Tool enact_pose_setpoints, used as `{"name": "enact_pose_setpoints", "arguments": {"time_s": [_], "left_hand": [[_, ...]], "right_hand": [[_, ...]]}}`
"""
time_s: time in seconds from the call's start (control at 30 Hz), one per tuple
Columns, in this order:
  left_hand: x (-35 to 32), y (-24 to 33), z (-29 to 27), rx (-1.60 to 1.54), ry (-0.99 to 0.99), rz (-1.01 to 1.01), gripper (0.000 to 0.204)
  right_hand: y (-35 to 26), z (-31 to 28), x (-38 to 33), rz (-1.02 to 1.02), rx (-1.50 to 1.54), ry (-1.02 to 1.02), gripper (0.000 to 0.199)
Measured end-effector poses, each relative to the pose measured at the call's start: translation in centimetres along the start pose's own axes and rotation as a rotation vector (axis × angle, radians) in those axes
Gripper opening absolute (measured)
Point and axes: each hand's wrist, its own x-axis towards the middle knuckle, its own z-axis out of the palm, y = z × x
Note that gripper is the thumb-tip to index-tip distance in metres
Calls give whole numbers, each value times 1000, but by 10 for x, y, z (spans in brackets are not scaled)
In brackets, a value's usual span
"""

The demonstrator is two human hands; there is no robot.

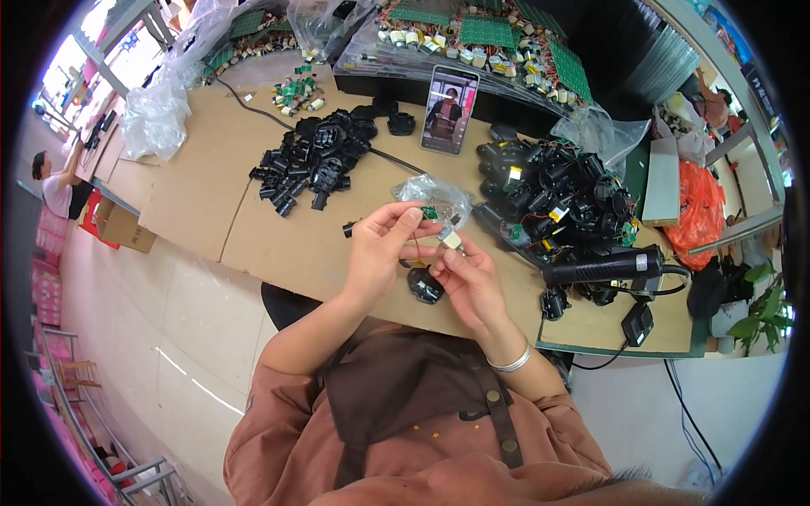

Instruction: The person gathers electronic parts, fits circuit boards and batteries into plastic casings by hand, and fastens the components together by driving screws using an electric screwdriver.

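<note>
Assembly step, judged: left hand (381,244) pinching small green circuit board (431,212), right hand (469,282) gripping its white component (453,240); next, black plastic housing (425,285) on bench (253,228).

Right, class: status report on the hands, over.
Left hand pinching small green circuit board. Right hand gripping its pale component. Black housing on table below, nothing obstructing.
</note>
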Motion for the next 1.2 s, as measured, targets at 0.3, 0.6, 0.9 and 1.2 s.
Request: {"name": "enact_pose_setpoints", "arguments": {"time_s": [0.3, 0.6, 0.9, 1.2], "left_hand": [[-12, -27, 14, -76, -168, -182, 27], [-24, -21, -48, 1115, -590, 332, 63], [-50, -45, -38, 1125, -295, 413, 63], [-47, -52, -43, 1101, -248, 429, 61]], "right_hand": [[-31, -4, -16, -634, -218, 117, 26], [-64, -31, -48, -397, -854, 201, 28], [-13, -20, -34, -511, -1725, -45, 28], [2, -16, -19, -647, -1861, -155, 23]]}}
